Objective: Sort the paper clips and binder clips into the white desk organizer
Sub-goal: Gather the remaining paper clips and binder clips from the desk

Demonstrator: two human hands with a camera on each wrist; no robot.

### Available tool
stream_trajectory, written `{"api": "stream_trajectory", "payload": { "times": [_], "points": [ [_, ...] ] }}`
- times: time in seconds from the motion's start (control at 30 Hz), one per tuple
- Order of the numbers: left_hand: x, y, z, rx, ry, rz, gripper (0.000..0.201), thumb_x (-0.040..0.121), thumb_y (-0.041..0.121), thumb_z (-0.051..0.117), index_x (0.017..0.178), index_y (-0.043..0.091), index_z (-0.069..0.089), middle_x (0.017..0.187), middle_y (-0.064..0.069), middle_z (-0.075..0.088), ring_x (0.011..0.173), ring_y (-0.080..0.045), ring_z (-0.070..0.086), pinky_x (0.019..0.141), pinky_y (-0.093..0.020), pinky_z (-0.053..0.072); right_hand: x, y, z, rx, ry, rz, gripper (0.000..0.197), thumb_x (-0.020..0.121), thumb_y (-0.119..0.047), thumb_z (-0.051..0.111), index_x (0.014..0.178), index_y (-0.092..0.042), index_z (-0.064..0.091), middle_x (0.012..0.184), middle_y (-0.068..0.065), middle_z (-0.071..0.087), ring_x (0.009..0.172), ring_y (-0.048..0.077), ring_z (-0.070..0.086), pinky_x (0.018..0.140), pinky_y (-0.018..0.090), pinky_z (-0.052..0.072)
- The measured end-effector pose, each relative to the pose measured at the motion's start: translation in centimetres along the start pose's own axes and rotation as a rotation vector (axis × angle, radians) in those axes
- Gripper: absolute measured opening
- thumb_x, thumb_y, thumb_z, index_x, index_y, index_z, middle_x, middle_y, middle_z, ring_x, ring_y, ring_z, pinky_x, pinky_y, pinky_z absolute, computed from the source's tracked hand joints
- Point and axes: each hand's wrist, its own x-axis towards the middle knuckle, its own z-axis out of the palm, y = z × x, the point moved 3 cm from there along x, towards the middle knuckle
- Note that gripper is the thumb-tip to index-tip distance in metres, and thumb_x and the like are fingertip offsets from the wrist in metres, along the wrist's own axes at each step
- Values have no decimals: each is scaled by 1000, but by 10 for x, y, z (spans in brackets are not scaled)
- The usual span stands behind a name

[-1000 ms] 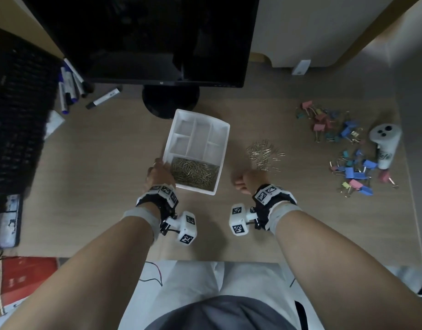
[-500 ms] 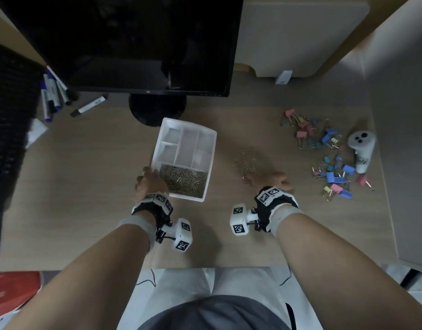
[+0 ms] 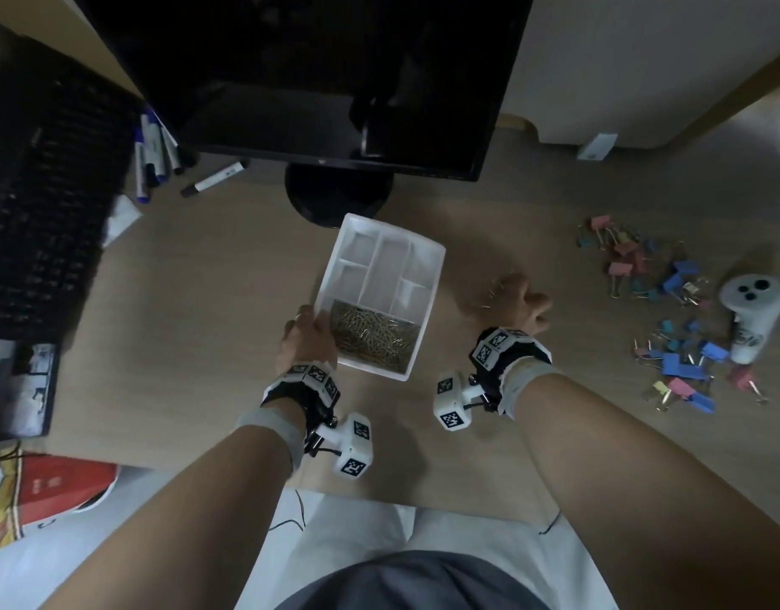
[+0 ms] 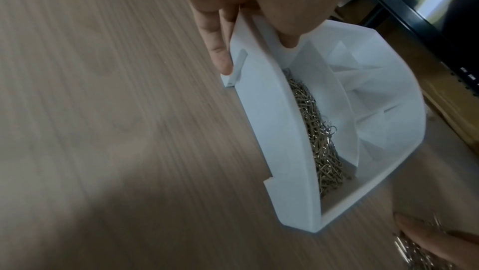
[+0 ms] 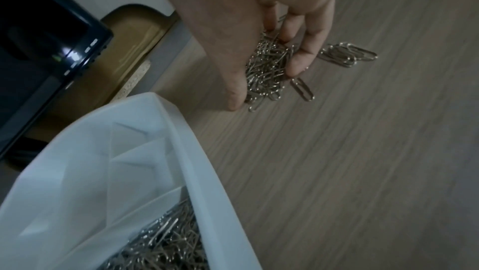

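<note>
Starting with the desk [image 3: 203, 301]: it carries the white organizer [image 3: 428, 275] near its middle, the nearest compartment already filled with paper clips. Your left hand [image 3: 307, 341] grips the near-left corner, thumb inside the wall, fingers outside. Your right hand [image 5: 259, 28] has fingers curling around the loose paper clips [image 5: 267, 65] just beside the tray; a few lie outside its reach. Expect light, slippery, tangling wire, so scoop from beneath. Binder clips [image 3: 670, 328] sit well apart on the right, stiff and easily pinched.
</note>
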Motion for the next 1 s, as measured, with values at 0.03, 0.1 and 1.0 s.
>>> {"api": "stream_trajectory", "payload": {
  "times": [0.03, 0.1, 1.0],
  "points": [
    [-1, 0, -1, 6, 0, 7, 42, 102, 36, 30, 128, 10, 49, 127, -17, 54, 114, -37, 53, 96, -44, 44, -1, -3, 0, 4, -30, -35, 57, 73, -37, 80, 119, -27, 48, 132, 11, 34, 121, 42, 35, 72, 41, 37],
    [-3, -2, 0, -25, 9, 10, 39, 102, 39, 30, 130, 16, 46, 126, -17, 53, 113, -39, 54, 94, -48, 45, 2, 0, 7, 43, -35, -86, 42, 79, -31, 77, 114, -24, 54, 128, 11, 39, 118, 39, 40, 73, 38, 40],
    [-19, 1, 0, -31, -62, 57, 36, 99, 45, 36, 123, 23, 50, 116, -13, 64, 105, -36, 61, 88, -44, 49, -70, -18, 8, 431, -490, -318, 16, 72, -6, 85, 86, -10, 79, 78, 7, 76, 77, 23, 75, 79, 35, 62]
  ]
}}
